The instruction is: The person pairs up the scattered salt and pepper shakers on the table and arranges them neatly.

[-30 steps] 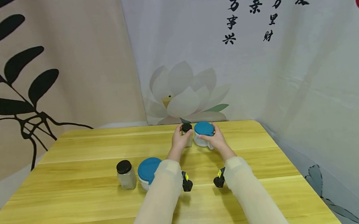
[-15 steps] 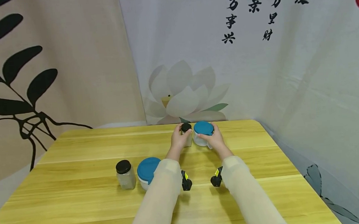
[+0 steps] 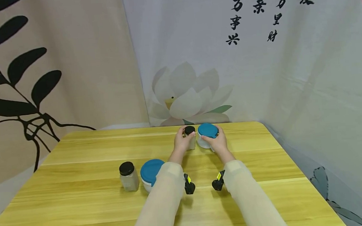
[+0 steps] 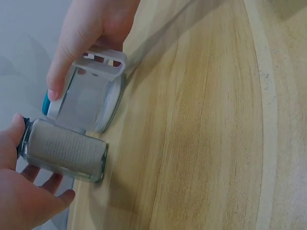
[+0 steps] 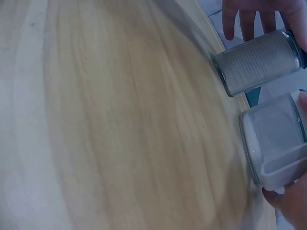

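Near the table's far edge my left hand (image 3: 180,142) holds a small clear glass jar (image 4: 64,149) with a black lid, thumb near the lid and fingers along the far side. Close on its right, my right hand (image 3: 219,140) grips a wider clear jar (image 5: 276,127) with a blue lid (image 3: 208,130) and a white handle (image 4: 103,69). Both jars stand side by side at the far edge, a narrow gap between their lids. Part of each jar is hidden behind the fingers.
On the wooden table (image 3: 80,206), nearer and to the left, stand another black-lidded jar (image 3: 129,179) and a larger blue-lidded container (image 3: 151,170), partly behind the left sleeve (image 3: 162,199). A printed cloth (image 3: 183,56) hangs just behind the table's far edge.
The right forearm has shifted slightly inward, and the white handle shows less in the head view. Both hands keep their hold on the two far jars; the other two stand unmoved.
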A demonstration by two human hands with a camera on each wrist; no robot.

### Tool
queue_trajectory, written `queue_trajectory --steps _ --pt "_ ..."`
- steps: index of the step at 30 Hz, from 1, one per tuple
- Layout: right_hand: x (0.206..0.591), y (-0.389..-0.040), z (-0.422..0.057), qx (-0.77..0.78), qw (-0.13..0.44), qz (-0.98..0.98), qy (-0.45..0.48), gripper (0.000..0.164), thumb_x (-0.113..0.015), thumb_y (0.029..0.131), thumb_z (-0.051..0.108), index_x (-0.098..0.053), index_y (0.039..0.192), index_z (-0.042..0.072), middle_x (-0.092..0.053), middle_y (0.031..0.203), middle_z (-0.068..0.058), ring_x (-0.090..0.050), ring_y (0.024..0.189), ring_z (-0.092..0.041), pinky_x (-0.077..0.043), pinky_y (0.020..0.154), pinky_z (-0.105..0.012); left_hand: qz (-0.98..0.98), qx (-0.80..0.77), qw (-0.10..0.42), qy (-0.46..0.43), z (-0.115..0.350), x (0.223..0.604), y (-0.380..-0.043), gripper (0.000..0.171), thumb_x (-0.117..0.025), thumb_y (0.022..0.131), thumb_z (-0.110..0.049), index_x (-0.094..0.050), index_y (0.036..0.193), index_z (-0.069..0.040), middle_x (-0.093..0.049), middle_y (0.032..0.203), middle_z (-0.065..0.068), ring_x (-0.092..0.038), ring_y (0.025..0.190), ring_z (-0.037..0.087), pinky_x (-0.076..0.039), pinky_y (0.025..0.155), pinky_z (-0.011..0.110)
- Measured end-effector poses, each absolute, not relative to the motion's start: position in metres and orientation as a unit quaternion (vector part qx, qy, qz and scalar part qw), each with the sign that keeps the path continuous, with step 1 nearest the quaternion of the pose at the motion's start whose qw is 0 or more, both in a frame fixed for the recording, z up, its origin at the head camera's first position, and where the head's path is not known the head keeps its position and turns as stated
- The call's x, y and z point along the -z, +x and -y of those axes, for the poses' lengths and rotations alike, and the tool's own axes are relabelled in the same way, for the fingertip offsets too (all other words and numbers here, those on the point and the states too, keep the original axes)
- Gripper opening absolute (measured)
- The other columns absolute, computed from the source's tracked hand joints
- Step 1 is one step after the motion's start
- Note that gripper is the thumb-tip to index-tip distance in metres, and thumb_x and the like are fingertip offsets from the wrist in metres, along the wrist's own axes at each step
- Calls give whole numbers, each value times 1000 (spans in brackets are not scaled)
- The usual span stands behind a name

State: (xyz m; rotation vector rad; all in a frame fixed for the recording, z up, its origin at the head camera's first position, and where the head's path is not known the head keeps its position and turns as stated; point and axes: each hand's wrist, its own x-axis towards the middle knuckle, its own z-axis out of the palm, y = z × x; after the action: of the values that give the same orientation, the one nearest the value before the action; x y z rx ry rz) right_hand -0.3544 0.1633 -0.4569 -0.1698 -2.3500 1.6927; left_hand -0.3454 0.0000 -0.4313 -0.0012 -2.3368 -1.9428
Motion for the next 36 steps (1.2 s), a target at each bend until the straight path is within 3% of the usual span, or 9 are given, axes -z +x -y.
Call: queue_trajectory --steps 36 --pt "455 -344 -162 -589 160 788 -77 87 -82 77 26 -32 145 4 -36 145 -19 -34 132 -37 -30 106 -51 769 638 33 -9 2 428 -339 57 -66 92 -23 -44 143 -11 -45 140 17 -47 122 36 -42 96 49"
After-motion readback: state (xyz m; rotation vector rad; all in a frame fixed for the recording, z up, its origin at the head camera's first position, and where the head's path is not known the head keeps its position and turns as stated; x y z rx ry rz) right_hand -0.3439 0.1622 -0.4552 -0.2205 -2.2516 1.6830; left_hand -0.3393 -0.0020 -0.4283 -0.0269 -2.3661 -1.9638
